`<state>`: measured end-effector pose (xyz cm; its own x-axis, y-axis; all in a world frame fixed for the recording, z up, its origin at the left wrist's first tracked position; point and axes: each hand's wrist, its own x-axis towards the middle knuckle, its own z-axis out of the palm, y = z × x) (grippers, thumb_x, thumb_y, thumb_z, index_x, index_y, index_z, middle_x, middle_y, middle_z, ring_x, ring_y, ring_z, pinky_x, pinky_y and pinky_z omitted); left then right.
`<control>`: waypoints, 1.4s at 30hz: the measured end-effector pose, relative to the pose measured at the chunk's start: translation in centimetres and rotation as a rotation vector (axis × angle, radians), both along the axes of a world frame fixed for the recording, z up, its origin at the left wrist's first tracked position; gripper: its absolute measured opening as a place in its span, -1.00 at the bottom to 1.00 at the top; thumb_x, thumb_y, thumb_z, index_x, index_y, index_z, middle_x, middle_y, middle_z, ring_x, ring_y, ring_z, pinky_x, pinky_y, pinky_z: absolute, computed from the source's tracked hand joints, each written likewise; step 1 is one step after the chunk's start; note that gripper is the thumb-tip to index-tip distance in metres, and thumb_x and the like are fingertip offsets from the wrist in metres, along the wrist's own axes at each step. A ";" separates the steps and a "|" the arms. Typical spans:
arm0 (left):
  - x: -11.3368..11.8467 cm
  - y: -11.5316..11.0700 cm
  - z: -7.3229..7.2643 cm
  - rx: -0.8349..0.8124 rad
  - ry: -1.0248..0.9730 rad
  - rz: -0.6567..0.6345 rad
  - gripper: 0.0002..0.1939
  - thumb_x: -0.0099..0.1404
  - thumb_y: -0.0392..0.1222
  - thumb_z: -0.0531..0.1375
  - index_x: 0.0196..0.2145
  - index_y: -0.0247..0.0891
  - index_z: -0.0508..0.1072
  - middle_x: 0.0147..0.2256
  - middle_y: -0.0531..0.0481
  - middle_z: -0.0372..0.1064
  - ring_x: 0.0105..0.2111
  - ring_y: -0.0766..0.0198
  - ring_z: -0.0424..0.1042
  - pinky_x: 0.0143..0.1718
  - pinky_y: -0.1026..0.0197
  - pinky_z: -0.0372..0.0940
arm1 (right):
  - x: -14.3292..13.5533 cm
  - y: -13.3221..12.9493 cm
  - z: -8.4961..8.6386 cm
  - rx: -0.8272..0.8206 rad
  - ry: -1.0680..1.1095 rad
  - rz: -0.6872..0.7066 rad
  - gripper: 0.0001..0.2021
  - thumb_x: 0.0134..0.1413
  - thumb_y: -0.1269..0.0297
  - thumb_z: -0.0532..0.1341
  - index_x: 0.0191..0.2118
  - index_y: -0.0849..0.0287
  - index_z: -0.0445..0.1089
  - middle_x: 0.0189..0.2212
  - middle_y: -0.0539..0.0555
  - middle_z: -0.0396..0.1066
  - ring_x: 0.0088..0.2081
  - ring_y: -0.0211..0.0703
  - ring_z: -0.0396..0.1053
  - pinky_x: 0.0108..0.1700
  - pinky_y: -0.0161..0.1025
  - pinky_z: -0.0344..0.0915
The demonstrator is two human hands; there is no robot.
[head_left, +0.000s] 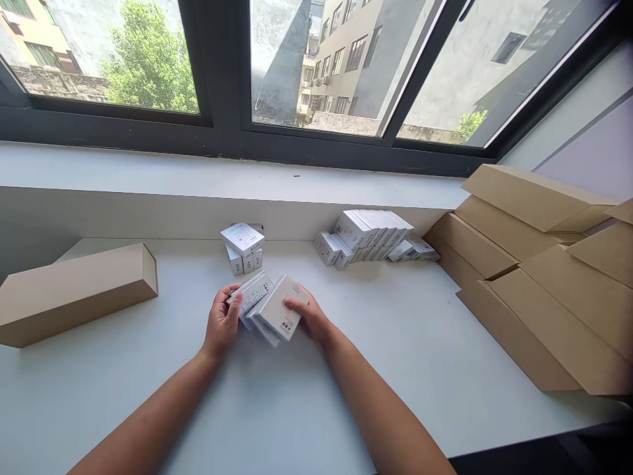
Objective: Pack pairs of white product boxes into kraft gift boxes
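At the left end of the bench (370, 396), toward the back left corner, a long brown box (74, 293) lies slanted, its far end cut off by the edge of the view. Left of centre, close to the back edge, stands a small stack of white boxes (242, 239); something mostly hidden shows behind it. Just in front, the left hand (225, 320) is clamped on one side of the held white boxes (281, 307), and the right hand (310, 316) on the other, its thumb across a face. The undersides are blurred, so their number cannot be told, and most fingers are hidden. Right of centre, along the back edge, sits a row of white boxes (373, 229), with flatter white pieces (420, 249) beside it, hard to make out. Brown cartons (558, 290) crowd the back right corner, overlapping, running out of view.
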<state>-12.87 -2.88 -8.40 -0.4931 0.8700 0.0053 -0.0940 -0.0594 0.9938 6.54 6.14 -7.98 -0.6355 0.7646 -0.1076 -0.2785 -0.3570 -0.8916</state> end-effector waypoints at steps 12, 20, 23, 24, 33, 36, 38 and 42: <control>-0.2 -0.8 0.0 0.217 0.490 0.018 -0.47 0.18 -0.02 0.40 0.04 -0.14 0.35 0.00 -0.13 0.42 -0.04 0.09 0.45 -0.03 0.02 0.39 | 1.8 2.8 0.0 -0.140 0.164 -0.715 -0.59 0.08 -0.04 0.30 -0.04 0.08 0.40 -0.19 0.06 0.53 -0.21 -0.07 0.50 -0.39 -0.23 0.45; 2.0 -2.7 1.0 0.504 1.231 -0.480 -0.47 0.24 -0.16 0.34 0.14 -0.01 0.33 -0.04 -0.03 0.55 0.04 0.03 0.45 0.33 -0.19 0.00 | 1.4 2.6 -0.5 -0.093 0.125 -0.880 -0.57 0.03 0.03 0.35 -0.02 0.13 0.41 -0.12 0.06 0.52 -0.11 -0.11 0.49 -0.20 -0.22 0.49; 2.6 -3.0 1.0 0.466 1.160 -0.534 -0.32 0.13 0.06 0.40 0.15 -0.06 0.31 -0.02 -0.11 0.53 0.12 -0.08 0.40 0.37 -0.27 -0.12 | 1.6 2.8 -0.5 -0.118 0.150 -0.894 -0.60 0.03 0.03 0.34 -0.06 0.12 0.42 -0.12 0.05 0.52 -0.09 -0.11 0.49 -0.24 -0.25 0.49; 2.6 -2.9 0.9 0.449 1.125 -0.490 -0.30 0.11 0.06 0.41 0.16 -0.07 0.31 0.02 -0.14 0.50 0.16 -0.11 0.37 0.37 -0.30 -0.12 | 1.6 2.8 -0.4 -0.126 0.151 -0.899 -0.61 0.02 0.03 0.35 -0.07 0.12 0.42 -0.11 0.05 0.52 -0.08 -0.11 0.49 -0.24 -0.25 0.49; 1.6 -2.3 0.0 0.106 0.802 -0.361 -0.18 0.08 -0.05 0.43 0.25 -0.05 0.21 0.13 -0.22 0.36 0.07 -0.11 0.42 0.07 -0.15 0.33 | 1.3 2.5 -0.7 -0.074 0.070 -0.866 -0.59 0.04 0.02 0.33 -0.05 0.12 0.40 -0.11 0.06 0.52 -0.06 -0.08 0.49 -0.11 -0.16 0.51; 1.4 -2.3 -0.2 0.153 0.600 -0.213 -0.29 0.17 -0.06 0.37 0.21 -0.10 0.22 0.06 -0.19 0.37 0.04 -0.02 0.42 0.07 -0.08 0.32 | 1.3 2.5 -0.7 -0.056 0.086 -0.858 -0.57 0.03 0.02 0.34 -0.03 0.12 0.40 -0.10 0.06 0.52 -0.05 -0.08 0.49 -0.07 -0.15 0.50; 0.9 -2.1 -0.3 0.236 0.445 -0.098 -0.27 0.20 -0.03 0.35 0.24 -0.13 0.17 0.06 -0.21 0.33 0.05 -0.01 0.40 0.06 -0.05 0.32 | 1.3 2.5 -0.6 -0.064 0.095 -0.856 -0.58 0.02 0.03 0.35 -0.03 0.12 0.40 -0.10 0.05 0.51 -0.04 -0.09 0.49 -0.08 -0.18 0.49; -0.3 -1.8 0.2 0.389 0.329 0.056 -0.10 0.10 0.02 0.41 0.29 -0.12 0.09 0.04 -0.17 0.26 0.04 0.02 0.36 0.03 0.00 0.31 | 1.3 2.5 -0.7 -0.065 0.075 -0.852 -0.61 0.04 0.04 0.35 -0.06 0.11 0.40 -0.09 0.05 0.51 -0.04 -0.09 0.48 -0.11 -0.20 0.48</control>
